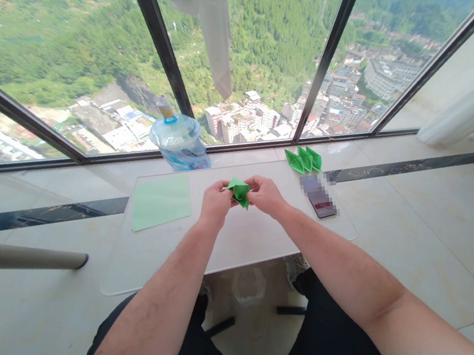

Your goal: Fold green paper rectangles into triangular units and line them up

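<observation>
A partly folded piece of green origami paper (239,190) is held up over the middle of the low table (248,239). My left hand (216,203) is closed on its left side, fingers pinching the edge. On the opposite side my right hand (266,195) pinches the paper too. Its middle bulges open, with pointed corners at the top and bottom. Some fingertips are hidden behind the paper. To the left lies a pale green sheet of paper (160,202), flat on the table. Several folded green paper boats (303,160) stand in a row at the table's back right corner.
A phone (322,204), partly blurred out, lies on the table's right side. Behind the table, a large clear water bottle (178,141) stands by the window frame (242,147). A grey pole (26,255) reaches in from the left above the tiled floor (419,224).
</observation>
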